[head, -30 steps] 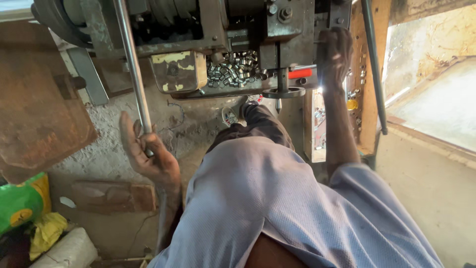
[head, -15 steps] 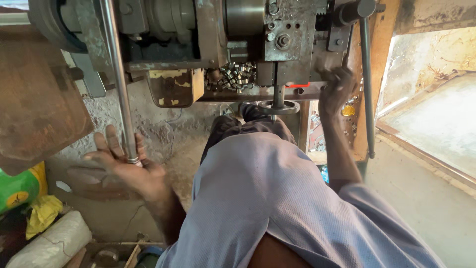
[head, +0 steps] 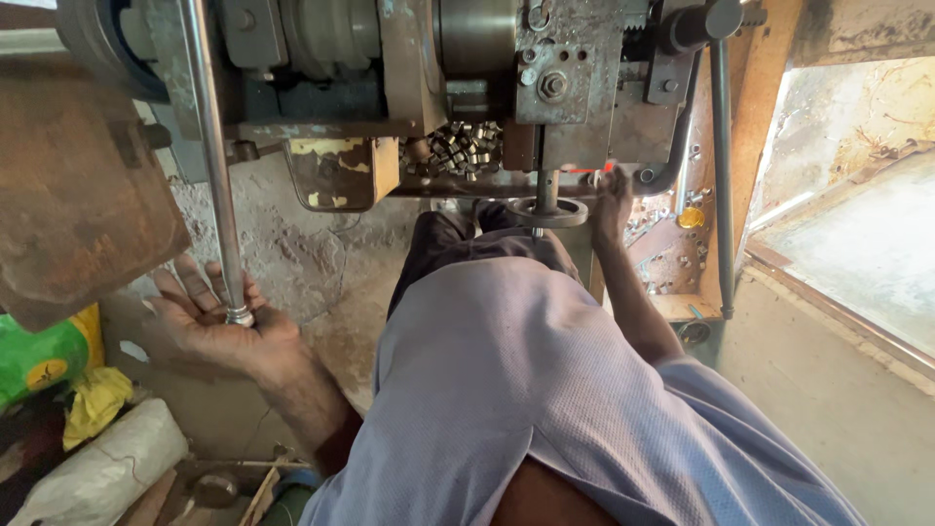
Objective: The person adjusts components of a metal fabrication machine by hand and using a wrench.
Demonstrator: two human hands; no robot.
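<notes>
My left hand [head: 209, 326] lies palm up with fingers spread, and the knobbed lower end of a long steel lever rod [head: 209, 166] rests against the palm. My right hand [head: 614, 195] reaches up to the bed of a worn metal press machine [head: 487, 58], beside a red part; its fingertips are hidden. A heap of small shiny metal pieces [head: 463, 151] sits on the bed just left of that hand. A round metal disc [head: 547, 212] hangs on a short shaft below the bed. My knees and pale blue shirt fill the lower middle.
A rusty metal plate [head: 78, 195] juts out at the left. Below it lie a green bag [head: 39, 356], a yellow cloth [head: 93, 404] and a white sack [head: 97, 468]. A second thin rod [head: 721, 175] hangs at the right next to a wooden frame.
My left hand has gone from gripping the lever rod to lying flat under its end, and the rod has swung lower. My right hand has stayed at the machine bed.
</notes>
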